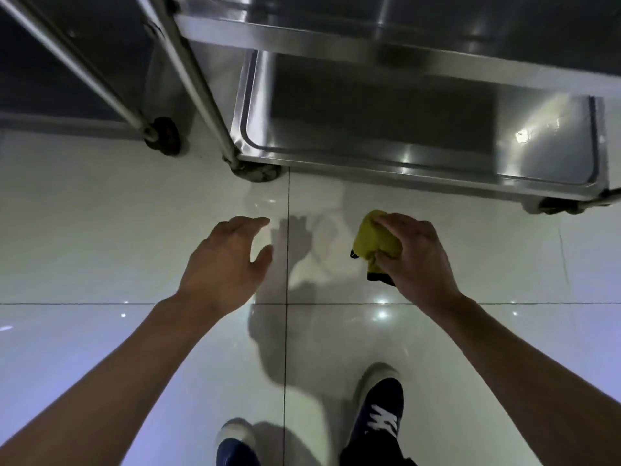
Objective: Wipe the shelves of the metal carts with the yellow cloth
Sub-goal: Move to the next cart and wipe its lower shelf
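Gripping yellow cloth [374, 242] in right hand [415, 258], left hand [223, 260] empty, fingers relaxed, near metal cart [420, 176]

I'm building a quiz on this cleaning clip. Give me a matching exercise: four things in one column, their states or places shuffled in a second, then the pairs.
Things:
1. yellow cloth
2. left hand
3. bottom shelf
4. cart wheel

States or places:
A. open, holding nothing
B. bunched in the right hand
C. resting on the tiled floor
D. bare shiny metal, no cloth on it

Pairs: 1-B, 2-A, 3-D, 4-C
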{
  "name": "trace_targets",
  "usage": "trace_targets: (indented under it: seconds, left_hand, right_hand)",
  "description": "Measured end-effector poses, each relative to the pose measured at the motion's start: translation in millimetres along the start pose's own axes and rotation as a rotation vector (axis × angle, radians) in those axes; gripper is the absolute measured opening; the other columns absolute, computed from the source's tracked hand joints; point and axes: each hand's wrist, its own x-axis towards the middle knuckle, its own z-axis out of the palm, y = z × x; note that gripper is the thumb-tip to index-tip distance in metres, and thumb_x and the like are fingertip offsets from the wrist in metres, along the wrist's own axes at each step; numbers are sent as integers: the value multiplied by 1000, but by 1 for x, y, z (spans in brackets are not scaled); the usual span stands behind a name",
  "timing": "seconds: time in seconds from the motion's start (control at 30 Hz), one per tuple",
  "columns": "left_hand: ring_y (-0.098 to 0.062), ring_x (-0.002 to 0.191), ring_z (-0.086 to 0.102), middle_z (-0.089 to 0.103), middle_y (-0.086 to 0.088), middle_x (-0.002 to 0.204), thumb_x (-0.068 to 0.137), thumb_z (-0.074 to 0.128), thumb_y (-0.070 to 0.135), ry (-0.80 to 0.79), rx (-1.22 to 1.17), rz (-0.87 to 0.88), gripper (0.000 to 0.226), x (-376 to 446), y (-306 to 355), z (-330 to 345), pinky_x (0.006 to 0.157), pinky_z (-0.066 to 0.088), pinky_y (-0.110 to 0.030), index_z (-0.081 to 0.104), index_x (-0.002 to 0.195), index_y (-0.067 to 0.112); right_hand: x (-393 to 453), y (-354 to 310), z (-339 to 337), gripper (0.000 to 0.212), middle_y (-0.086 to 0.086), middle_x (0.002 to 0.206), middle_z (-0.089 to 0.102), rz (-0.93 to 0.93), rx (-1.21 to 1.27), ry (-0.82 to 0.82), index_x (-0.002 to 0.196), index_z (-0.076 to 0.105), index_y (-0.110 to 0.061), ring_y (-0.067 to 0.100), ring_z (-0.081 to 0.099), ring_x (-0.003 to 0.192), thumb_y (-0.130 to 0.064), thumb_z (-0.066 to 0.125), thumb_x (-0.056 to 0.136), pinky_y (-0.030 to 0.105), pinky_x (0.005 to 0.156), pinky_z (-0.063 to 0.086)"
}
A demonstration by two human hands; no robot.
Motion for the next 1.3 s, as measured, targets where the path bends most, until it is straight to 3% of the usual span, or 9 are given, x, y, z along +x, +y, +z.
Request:
trace_targets:
  seconds: [0.13, 0.33, 0.5, 0.67, 0.8, 0.97, 1.3]
  left_hand:
    - [-24, 129, 46, 55, 0, 140, 94, 58, 34, 38, 112, 102, 50, 58, -21, 36, 98, 45, -42, 51, 143, 24]
    - [-33, 119, 52, 61, -8, 126, 87, 60, 32, 133, 503, 299, 46, 140, -27, 52, 94, 41, -48, 57, 131, 17]
    - [-31, 120, 50, 59, -4, 126, 90, 47, 36, 156, 873, 287, 44, 197, -41, 42, 101, 33, -48, 56, 130, 22]
    - [-29, 110, 56, 64, -4, 115, 88, 43, 38, 150, 1067, 261, 41, 216, -49, 43, 109, 20, -51, 62, 123, 27]
    - [-23, 107, 56, 69, -2, 106, 85, 44, 37, 160, 1150, 241, 37, 217, -53, 44, 108, 21, -47, 62, 114, 23]
    - [-22, 101, 56, 67, -2, 102, 84, 42, 35, 178, 1172, 303, 36, 210, -60, 39, 106, 24, -43, 61, 110, 19]
    - [-27, 98, 57, 67, -6, 99, 89, 35, 31, 207, 1137, 336, 41, 164, -92, 48, 106, 26, -45, 64, 113, 14]
  right_hand:
    - [42, 20, 38, 59, -6, 135, 55, -9, 3, 72, 133, 53, -32, 25, 47, 116, -25, 73, 78, 47, 91, 49]
    - [104, 40, 58, 58, -3, 134, 57, -61, -25, 226, 130, 56, -29, 26, 47, 115, -21, 74, 76, 43, 92, 49]
    - [151, 43, 74, 57, -1, 135, 56, -101, 13, 328, 131, 58, -27, 28, 46, 116, -17, 73, 77, 45, 98, 44]
    - [184, 36, 95, 55, -1, 138, 54, -107, 52, 406, 131, 58, -25, 26, 43, 122, -17, 71, 78, 46, 103, 41]
    - [198, 21, 109, 55, -2, 137, 54, -111, 54, 438, 130, 58, -26, 28, 46, 118, -18, 69, 77, 42, 100, 41]
    - [203, 11, 116, 58, -3, 135, 57, -51, -75, 287, 133, 54, -32, 31, 46, 123, -33, 70, 77, 48, 102, 37]
    - [171, -9, 123, 54, -4, 127, 61, -110, -244, 196, 131, 53, -35, 29, 48, 117, -45, 64, 80, 43, 93, 38]
